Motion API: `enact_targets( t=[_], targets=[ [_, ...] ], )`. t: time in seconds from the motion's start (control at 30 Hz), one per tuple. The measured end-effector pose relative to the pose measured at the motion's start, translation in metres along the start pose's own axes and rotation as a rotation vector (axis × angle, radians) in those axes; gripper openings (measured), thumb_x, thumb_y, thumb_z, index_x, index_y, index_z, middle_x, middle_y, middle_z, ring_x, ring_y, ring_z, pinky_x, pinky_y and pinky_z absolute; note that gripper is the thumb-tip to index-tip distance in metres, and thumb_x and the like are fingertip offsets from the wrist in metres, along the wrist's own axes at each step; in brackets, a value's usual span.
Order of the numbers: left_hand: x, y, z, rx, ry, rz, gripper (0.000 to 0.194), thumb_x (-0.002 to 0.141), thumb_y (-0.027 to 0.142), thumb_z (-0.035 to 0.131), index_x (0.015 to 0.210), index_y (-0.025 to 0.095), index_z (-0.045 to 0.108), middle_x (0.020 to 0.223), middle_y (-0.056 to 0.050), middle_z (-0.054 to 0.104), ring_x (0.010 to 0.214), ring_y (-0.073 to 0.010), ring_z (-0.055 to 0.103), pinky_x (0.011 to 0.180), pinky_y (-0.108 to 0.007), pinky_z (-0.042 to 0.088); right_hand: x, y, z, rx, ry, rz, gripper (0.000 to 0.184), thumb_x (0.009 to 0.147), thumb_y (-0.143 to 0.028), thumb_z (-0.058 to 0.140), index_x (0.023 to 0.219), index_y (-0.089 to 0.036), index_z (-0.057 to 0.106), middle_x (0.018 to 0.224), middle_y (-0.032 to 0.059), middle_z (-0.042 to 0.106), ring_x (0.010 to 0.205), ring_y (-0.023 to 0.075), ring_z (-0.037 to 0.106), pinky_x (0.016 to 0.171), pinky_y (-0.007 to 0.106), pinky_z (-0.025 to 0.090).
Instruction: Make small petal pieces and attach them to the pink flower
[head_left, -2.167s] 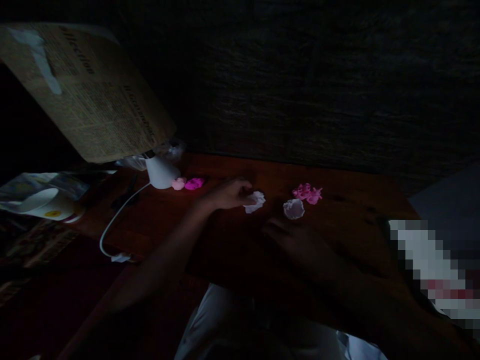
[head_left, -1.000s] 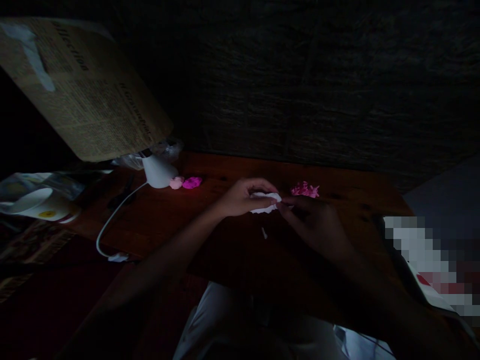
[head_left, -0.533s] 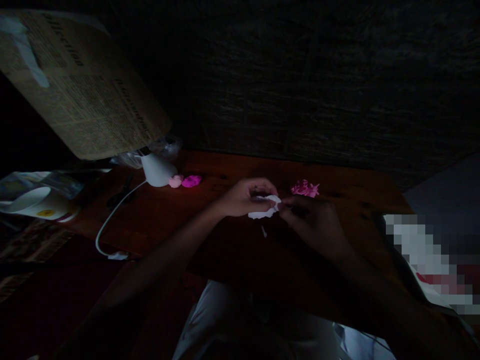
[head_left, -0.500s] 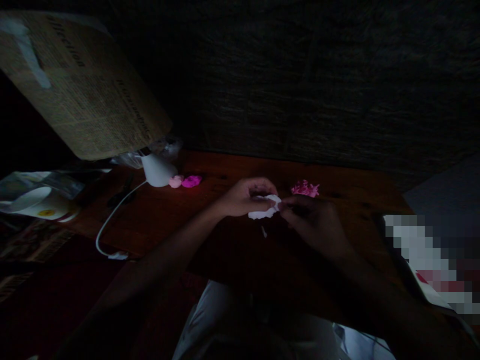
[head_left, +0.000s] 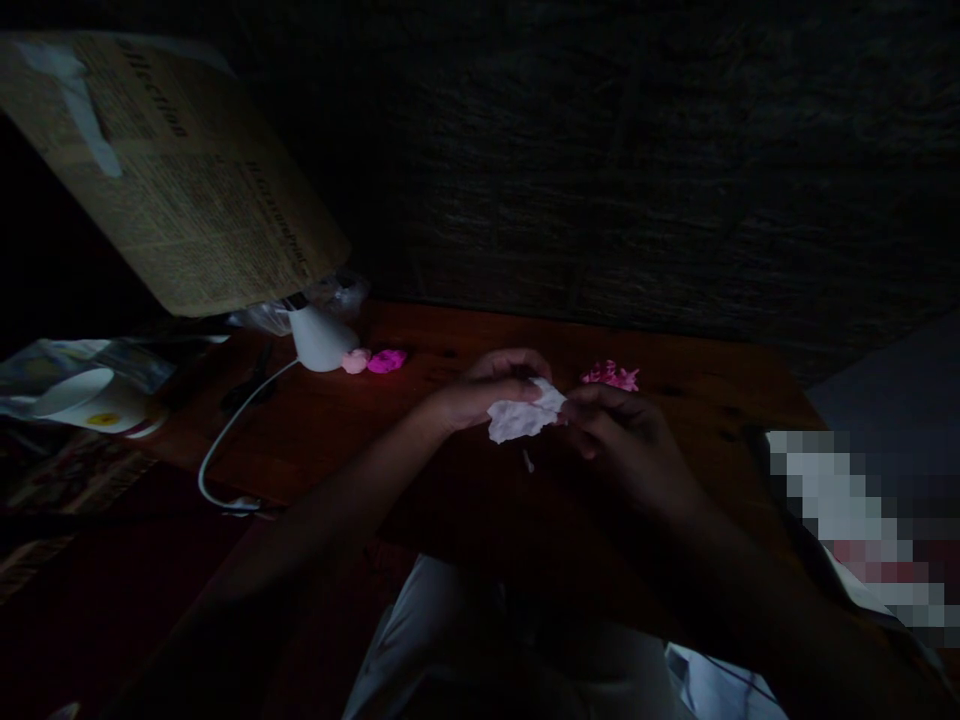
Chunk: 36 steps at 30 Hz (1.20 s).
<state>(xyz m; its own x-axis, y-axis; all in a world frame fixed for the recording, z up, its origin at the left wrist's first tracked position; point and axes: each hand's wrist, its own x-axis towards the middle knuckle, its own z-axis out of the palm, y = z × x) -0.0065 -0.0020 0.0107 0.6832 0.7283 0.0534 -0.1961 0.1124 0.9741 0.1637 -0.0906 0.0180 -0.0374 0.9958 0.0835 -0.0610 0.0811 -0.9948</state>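
"What writing can be read?"

"On the lampshade, 'ollection' can be made out, its start unclear, with what is read as 'GravurePrint' lower down; the small columns cannot be deciphered. On the paper cup a round yellow mark is shown, too small to be read."

"And what is held?"

"A crumpled white piece is held over the table. It is pinched by the left hand, the thumb laid across it and the fingers curled behind. Its right edge is nipped by the right hand, thumb and forefinger brought narrowly together."

"How are edges and room arranged?"

"The table's back edge is set along the dark wall; its front edge is lost in shadow. Wood is exposed between the left hand and a magenta lump, by which a pale pink lump is touched. Past the right hand, room is limited by a pink cluster. Below the white piece, a small white sliver is seen."
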Motion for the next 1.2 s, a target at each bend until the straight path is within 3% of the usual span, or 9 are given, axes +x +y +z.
enact_targets(
  t=[0.17, 0.23, 0.33, 0.53, 0.63, 0.77, 0.87, 0.97, 1.2],
  targets=[
    [0.003, 0.000, -0.015, -0.127, 0.086, -0.007, 0.030, 0.058, 0.027, 0.075, 0.082, 0.017, 0.060, 0.069, 0.003, 0.062, 0.057, -0.0094, 0.055, 0.055, -0.023, 0.043, 0.004, 0.000, -0.007, 0.178, 0.074, 0.001, 0.015, 0.077, -0.034, 0.071, 0.069, -0.022, 0.067, 0.064, -0.0021, 0.065, 0.044, 0.0075, 0.038, 0.045, 0.024, 0.033],
    [0.003, 0.003, -0.023, -0.052, 0.123, 0.020, 0.030, 0.058, 0.027, 0.076, 0.082, 0.017, 0.061, 0.071, 0.003, 0.063, 0.058, -0.0089, 0.057, 0.056, -0.022, 0.044, 0.005, -0.002, -0.012, 0.168, 0.115, -0.029, 0.012, 0.078, -0.031, 0.071, 0.071, -0.022, 0.070, 0.071, 0.0001, 0.070, 0.046, 0.0078, 0.040, 0.046, 0.024, 0.033],
    [0.005, 0.004, -0.034, 0.203, 0.137, 0.060, 0.026, 0.069, 0.029, 0.076, 0.088, 0.016, 0.065, 0.079, 0.000, 0.068, 0.065, -0.0090, 0.061, 0.061, -0.021, 0.046, 0.005, -0.003, -0.016, 0.155, 0.114, -0.024, 0.009, 0.077, -0.030, 0.074, 0.074, -0.022, 0.074, 0.073, 0.0004, 0.071, 0.048, 0.0082, 0.042, 0.048, 0.025, 0.035],
    [0.007, -0.009, -0.048, 1.036, 0.146, 0.039, 0.015, 0.087, 0.018, 0.060, 0.097, 0.016, 0.071, 0.096, -0.005, 0.075, 0.088, -0.0167, 0.068, 0.083, -0.030, 0.051, 0.004, 0.007, -0.013, 0.156, -0.003, 0.045, 0.013, 0.080, -0.036, 0.079, 0.083, -0.024, 0.079, 0.078, 0.0002, 0.072, 0.052, 0.0075, 0.047, 0.050, 0.023, 0.035],
    [0.007, -0.012, -0.050, 1.221, 0.181, 0.043, 0.017, 0.090, 0.019, 0.058, 0.097, 0.015, 0.073, 0.100, -0.008, 0.075, 0.095, -0.0203, 0.069, 0.089, -0.035, 0.051, 0.004, 0.009, -0.013, 0.154, -0.030, 0.073, 0.016, 0.079, -0.040, 0.081, 0.083, -0.024, 0.080, 0.079, 0.0005, 0.073, 0.054, 0.0074, 0.048, 0.050, 0.022, 0.034],
    [0.007, -0.007, -0.040, 1.082, 0.258, 0.288, 0.018, 0.090, 0.024, 0.064, 0.101, 0.014, 0.074, 0.107, -0.011, 0.074, 0.101, -0.0199, 0.068, 0.092, -0.034, 0.053, 0.006, 0.007, -0.013, 0.119, 0.004, 0.096, 0.021, 0.076, -0.043, 0.083, 0.085, -0.024, 0.081, 0.079, 0.0008, 0.072, 0.055, 0.0072, 0.048, 0.050, 0.022, 0.034],
    [0.003, -0.001, -0.026, 0.747, 0.161, 0.311, 0.027, 0.094, 0.035, 0.061, 0.106, 0.015, 0.074, 0.101, -0.009, 0.076, 0.087, -0.0148, 0.070, 0.076, -0.026, 0.055, 0.008, 0.007, -0.013, 0.107, 0.046, 0.104, 0.023, 0.075, -0.044, 0.084, 0.084, -0.023, 0.080, 0.076, -0.0003, 0.070, 0.054, 0.0067, 0.047, 0.049, 0.022, 0.033],
    [-0.001, 0.000, -0.014, 0.556, 0.037, 0.325, 0.032, 0.085, 0.037, 0.074, 0.109, 0.016, 0.074, 0.103, -0.008, 0.077, 0.087, -0.0140, 0.071, 0.076, -0.024, 0.055, 0.009, 0.009, -0.014, 0.090, 0.050, 0.123, 0.025, 0.075, -0.045, 0.083, 0.082, -0.022, 0.080, 0.071, -0.0012, 0.067, 0.054, 0.0065, 0.045, 0.050, 0.021, 0.033],
    [0.001, -0.004, -0.012, 0.561, -0.019, 0.463, 0.022, 0.081, 0.034, 0.080, 0.094, 0.017, 0.079, 0.096, -0.009, 0.077, 0.088, -0.0149, 0.071, 0.078, -0.026, 0.055, 0.008, 0.011, -0.014, 0.048, 0.007, 0.133, 0.027, 0.074, -0.045, 0.083, 0.087, -0.021, 0.082, 0.069, -0.0011, 0.064, 0.056, 0.0075, 0.046, 0.050, 0.022, 0.033]
  ],
)
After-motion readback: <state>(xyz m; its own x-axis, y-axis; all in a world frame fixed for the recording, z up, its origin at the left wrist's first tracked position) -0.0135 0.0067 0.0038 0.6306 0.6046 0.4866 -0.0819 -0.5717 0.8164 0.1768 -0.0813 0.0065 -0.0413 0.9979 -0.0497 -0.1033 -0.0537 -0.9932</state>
